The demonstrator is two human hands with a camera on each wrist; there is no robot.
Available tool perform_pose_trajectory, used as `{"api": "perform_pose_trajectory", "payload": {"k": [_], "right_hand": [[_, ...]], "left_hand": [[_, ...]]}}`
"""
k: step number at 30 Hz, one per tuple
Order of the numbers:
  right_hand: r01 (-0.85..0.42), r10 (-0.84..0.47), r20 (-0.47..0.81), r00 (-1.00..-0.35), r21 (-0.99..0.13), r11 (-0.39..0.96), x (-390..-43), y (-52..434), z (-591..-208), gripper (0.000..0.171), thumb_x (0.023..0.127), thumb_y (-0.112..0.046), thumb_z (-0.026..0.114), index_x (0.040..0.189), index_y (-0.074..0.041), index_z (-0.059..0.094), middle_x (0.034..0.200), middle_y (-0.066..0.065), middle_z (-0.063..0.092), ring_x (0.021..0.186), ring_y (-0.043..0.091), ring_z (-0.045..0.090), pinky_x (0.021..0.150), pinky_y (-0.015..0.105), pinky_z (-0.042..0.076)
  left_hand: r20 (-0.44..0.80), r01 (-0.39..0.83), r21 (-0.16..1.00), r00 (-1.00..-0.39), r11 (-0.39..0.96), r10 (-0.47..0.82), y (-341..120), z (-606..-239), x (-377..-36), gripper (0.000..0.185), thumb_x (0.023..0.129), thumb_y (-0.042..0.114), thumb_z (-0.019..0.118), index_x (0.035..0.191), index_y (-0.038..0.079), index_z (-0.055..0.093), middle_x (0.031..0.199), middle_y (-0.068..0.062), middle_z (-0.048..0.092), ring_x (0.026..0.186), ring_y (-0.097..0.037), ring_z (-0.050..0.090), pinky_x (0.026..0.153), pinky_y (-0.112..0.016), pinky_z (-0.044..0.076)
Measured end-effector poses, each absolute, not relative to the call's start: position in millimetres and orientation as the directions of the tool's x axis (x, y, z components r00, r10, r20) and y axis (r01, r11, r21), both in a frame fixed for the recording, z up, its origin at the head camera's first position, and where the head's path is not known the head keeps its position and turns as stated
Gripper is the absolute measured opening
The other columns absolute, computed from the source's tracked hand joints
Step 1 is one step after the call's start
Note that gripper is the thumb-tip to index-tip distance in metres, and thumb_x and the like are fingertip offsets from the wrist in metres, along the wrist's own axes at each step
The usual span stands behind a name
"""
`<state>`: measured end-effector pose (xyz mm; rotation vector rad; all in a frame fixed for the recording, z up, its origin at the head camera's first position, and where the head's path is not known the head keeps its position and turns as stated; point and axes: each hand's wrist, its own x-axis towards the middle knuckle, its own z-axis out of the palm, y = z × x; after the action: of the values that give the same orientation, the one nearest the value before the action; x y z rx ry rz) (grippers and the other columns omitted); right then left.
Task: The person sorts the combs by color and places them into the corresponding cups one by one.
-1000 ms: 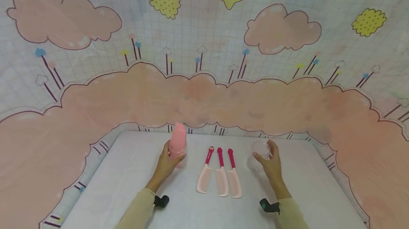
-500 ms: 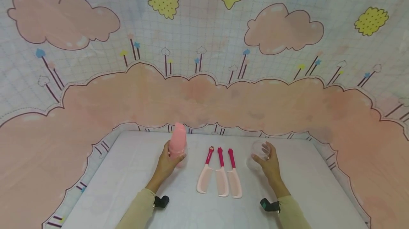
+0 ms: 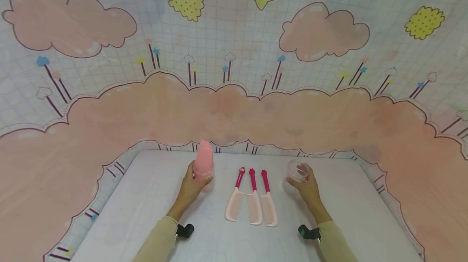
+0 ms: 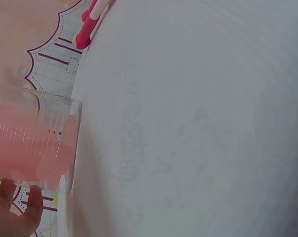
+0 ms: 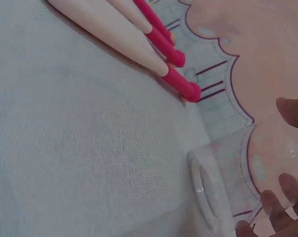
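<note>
My left hand (image 3: 191, 185) grips a clear plastic cup (image 4: 75, 111) with something pink (image 3: 204, 158) standing in it and rising above its rim. Fine comb-like teeth show on the pink thing through the cup wall in the left wrist view. My right hand (image 3: 310, 189) holds a second clear cup (image 3: 294, 167), thumb on its near side and fingers round the far side; nothing shows inside it. Between the hands lie three combs, the left comb (image 3: 233, 207), the middle comb (image 3: 254, 210) and the right comb (image 3: 269, 211), with pale pink bodies and dark pink handles pointing away.
A white cloth covers the table (image 3: 241, 243). Behind it and along its sides hangs a printed backdrop (image 3: 234, 111) with clouds and stars. Black wrist devices stick out at the left sleeve (image 3: 161, 233) and the right sleeve (image 3: 332, 237).
My right hand has shifted slightly left and down, its fingers going from over the rim to round the cup's side. The left hand, its cup and the combs stay as they were.
</note>
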<state>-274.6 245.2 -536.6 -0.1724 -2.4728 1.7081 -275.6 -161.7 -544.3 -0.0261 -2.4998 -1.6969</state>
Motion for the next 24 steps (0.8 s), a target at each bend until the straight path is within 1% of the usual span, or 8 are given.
{"api": "perform_pose_trajectory", "payload": {"k": [9, 15, 20, 24], "right_hand": [[0.016, 0.159, 0.045, -0.986, -0.932, 0.363, -277.8, 247.6, -543.7, 0.09, 0.082, -0.028, 0.08, 0.152, -0.014, 0.025, 0.153, 0.013, 0.038, 0.143, 0.035, 0.032, 0.117, 0.06, 0.027], [0.018, 0.165, 0.045, -0.985, -0.932, 0.361, -278.6, 249.3, -545.2, 0.091, 0.081, -0.032, 0.08, 0.152, -0.017, 0.025, 0.154, 0.011, 0.039, 0.143, 0.034, 0.033, 0.116, 0.059, 0.029], [0.015, 0.165, 0.051, -0.985, -0.927, 0.375, -277.1, 250.9, -546.5, 0.093, 0.081, -0.033, 0.081, 0.152, -0.017, 0.024, 0.154, 0.011, 0.039, 0.143, 0.035, 0.034, 0.115, 0.059, 0.03], [0.014, 0.161, 0.052, -0.986, -0.923, 0.385, -275.5, 250.7, -547.6, 0.093, 0.081, -0.034, 0.08, 0.153, -0.017, 0.023, 0.154, 0.011, 0.039, 0.143, 0.036, 0.034, 0.115, 0.06, 0.031]], "left_hand": [[0.118, 0.088, 0.919, -0.992, 0.385, -0.054, -162.1, -545.8, -273.0, 0.091, 0.085, 0.032, 0.076, 0.154, 0.012, 0.019, 0.154, -0.02, 0.037, 0.138, -0.039, 0.041, 0.112, -0.059, 0.036], [0.092, 0.063, 0.913, -0.994, 0.402, -0.052, -162.6, -546.2, -272.8, 0.094, 0.085, 0.033, 0.075, 0.155, 0.01, 0.017, 0.155, -0.022, 0.035, 0.139, -0.041, 0.04, 0.111, -0.06, 0.037], [0.051, 0.034, 0.916, -0.998, 0.4, -0.032, -163.1, -548.3, -269.8, 0.101, 0.083, 0.04, 0.077, 0.156, 0.011, 0.014, 0.156, -0.021, 0.033, 0.142, -0.04, 0.037, 0.115, -0.059, 0.032], [0.077, 0.068, 0.919, -0.997, 0.388, -0.009, -166.5, -551.1, -262.9, 0.102, 0.083, 0.038, 0.078, 0.156, 0.009, 0.013, 0.158, -0.02, 0.03, 0.146, -0.04, 0.031, 0.117, -0.06, 0.027]]}}
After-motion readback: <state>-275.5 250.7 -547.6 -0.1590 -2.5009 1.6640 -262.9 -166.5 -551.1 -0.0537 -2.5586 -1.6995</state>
